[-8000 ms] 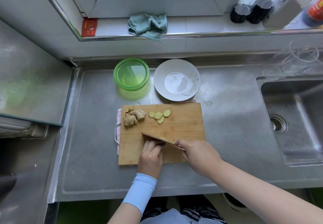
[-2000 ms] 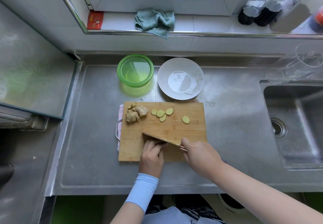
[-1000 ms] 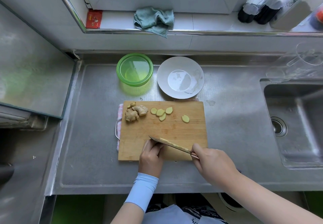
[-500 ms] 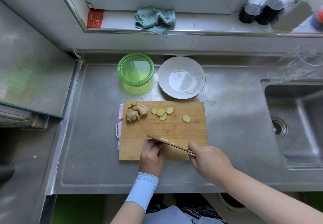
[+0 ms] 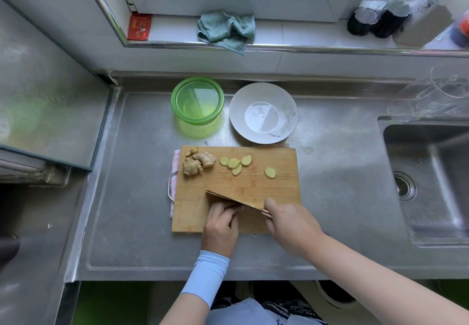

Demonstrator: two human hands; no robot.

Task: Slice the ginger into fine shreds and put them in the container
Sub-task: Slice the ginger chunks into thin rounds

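On a wooden cutting board (image 5: 274, 187) lie knobbly ginger pieces (image 5: 196, 163) at the far left, three overlapping ginger slices (image 5: 234, 163) in the middle and one lone slice (image 5: 269, 172) to their right. My right hand (image 5: 289, 223) grips the handle of a cleaver (image 5: 233, 199), its blade tilted over the board's near half. My left hand (image 5: 220, 225), fingers curled, sits right behind the blade; whatever it holds is hidden under the fingers and blade. A green round container (image 5: 197, 100) stands beyond the board.
A white plate (image 5: 262, 112) sits to the right of the green container. The sink (image 5: 431, 180) is at the right, with clear glassware (image 5: 436, 96) behind it. A green cloth (image 5: 225, 30) and dark bottles (image 5: 373, 20) rest on the windowsill.
A slice now lies alone at the board's right that was not there eight seconds ago. Over the last second the cleaver has shifted left and tilted flatter beside my left hand's fingers.
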